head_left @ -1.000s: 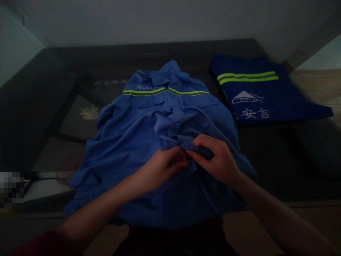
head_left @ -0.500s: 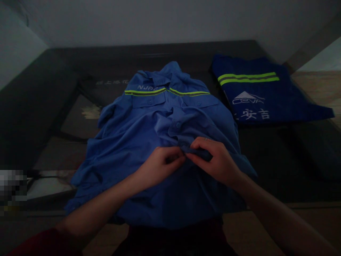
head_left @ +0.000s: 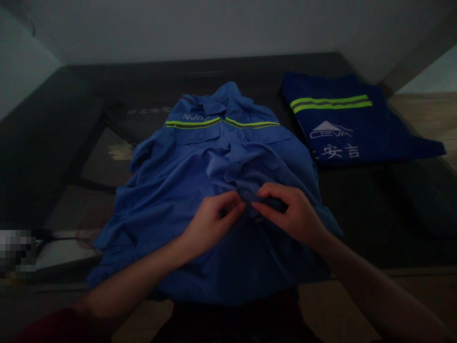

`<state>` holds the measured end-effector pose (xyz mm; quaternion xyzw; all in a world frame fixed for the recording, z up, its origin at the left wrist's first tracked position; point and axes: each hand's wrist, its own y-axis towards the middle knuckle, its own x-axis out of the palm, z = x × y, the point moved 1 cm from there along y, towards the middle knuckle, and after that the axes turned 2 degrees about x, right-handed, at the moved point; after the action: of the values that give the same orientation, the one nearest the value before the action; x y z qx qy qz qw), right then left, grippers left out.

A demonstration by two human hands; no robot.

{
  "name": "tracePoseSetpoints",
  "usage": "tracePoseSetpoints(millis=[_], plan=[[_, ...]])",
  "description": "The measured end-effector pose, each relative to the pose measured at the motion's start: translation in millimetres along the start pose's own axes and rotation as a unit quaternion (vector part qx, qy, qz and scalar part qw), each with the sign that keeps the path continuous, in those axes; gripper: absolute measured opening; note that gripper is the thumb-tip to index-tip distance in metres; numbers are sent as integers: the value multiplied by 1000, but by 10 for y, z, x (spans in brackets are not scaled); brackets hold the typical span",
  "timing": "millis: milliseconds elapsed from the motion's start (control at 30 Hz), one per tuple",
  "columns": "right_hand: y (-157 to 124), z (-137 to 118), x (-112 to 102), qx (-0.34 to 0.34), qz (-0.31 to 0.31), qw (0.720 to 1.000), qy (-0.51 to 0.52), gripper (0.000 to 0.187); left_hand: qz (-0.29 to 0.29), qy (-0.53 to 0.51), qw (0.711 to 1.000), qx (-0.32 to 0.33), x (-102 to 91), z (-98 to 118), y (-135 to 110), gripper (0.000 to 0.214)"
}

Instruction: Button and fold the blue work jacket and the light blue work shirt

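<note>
A blue work shirt (head_left: pixel 171 200) with yellow-green reflective chest stripes lies front up, its collar pointing away from me. My left hand (head_left: pixel 223 214) pinches the edge of the shirt's button placket between thumb and forefinger. Just to its right, my right hand (head_left: pixel 285 207) grips the placket too, with a fold of cloth between its fingers. The fingertips of both hands are a small gap apart. Above them on the placket, a fastened-looking button (head_left: pixel 237 166) shows. Any button between the fingertips is too dark to make out.
A dark table (head_left: pixel 364 209) carries the shirt. At the back right lies a folded darker blue garment (head_left: pixel 378 128) with reflective stripes and white lettering. Beyond the table stands a grey wall (head_left: pixel 214 28). A blurred patch (head_left: pixel 17 252) hides something at the left edge.
Both hands stay at the placket. The fingertips have parted slightly, and the cloth between them is turned a little differently. The view has shifted slightly.
</note>
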<state>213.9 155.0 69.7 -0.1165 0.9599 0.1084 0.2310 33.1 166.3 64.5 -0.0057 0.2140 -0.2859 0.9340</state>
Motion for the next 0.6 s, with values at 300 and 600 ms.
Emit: tracePoseSetpoints(millis=[300,600], plan=[[-23,13,29,-40,-21,999,-18,9,-15,17,1000,3,0,21,0,24],[-5,14,-75,48,-51,997,25,30,-20,11,1000,-6,1,23,6,25]])
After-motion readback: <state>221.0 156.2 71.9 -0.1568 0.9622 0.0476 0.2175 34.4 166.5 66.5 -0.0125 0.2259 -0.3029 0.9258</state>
